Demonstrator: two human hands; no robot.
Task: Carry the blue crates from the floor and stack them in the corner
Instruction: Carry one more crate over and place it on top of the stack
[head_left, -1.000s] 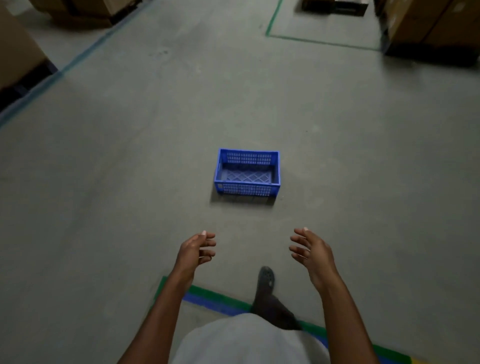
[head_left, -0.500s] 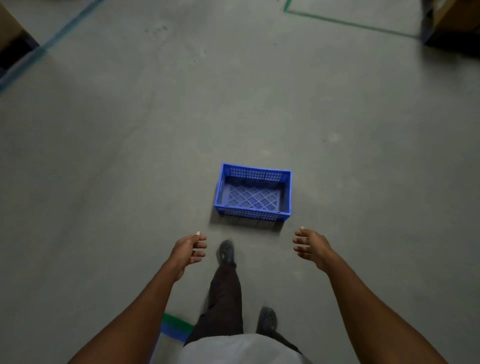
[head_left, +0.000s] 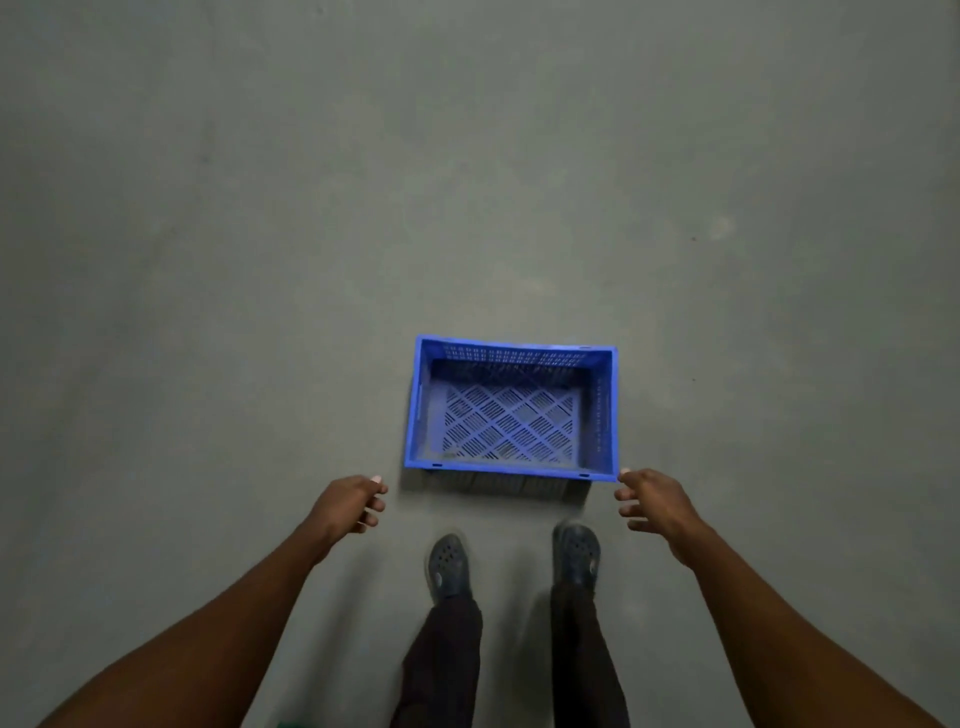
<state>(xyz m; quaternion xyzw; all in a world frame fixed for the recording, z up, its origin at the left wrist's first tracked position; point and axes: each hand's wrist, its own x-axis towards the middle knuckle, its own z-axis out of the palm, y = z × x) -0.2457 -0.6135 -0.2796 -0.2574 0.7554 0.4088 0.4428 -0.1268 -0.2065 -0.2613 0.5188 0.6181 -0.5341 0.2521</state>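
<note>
A single blue crate (head_left: 511, 410) is being seen from above, resting upright and empty on the bare concrete floor (head_left: 260, 234), away from every edge of the floor that is in view, with no corner or stack in sight. Its long axis is lying left to right across the view, so that its two short end walls are facing outward to either side and its near long wall is facing the two shoes (head_left: 448, 566) planted just before it. The left hand (head_left: 350, 503) is being held open, with the fingers loosely curled and nothing in them, a little apart from the crate's near left corner. The right hand (head_left: 655, 500) is likewise being held open and empty, its fingers spread, and its uppermost fingertip is lying at the near right corner of the rim; whether contact is being made there cannot be told. The right hand is therefore being judged the nearer of the two. The crate is lying ahead of and between both hands, so the coming move is being judged as a reach forward along each short end wall, where a handle slot is showing faintly on the left wall. No brand, label or readable writing is being shown on the crate or the floor.
</note>
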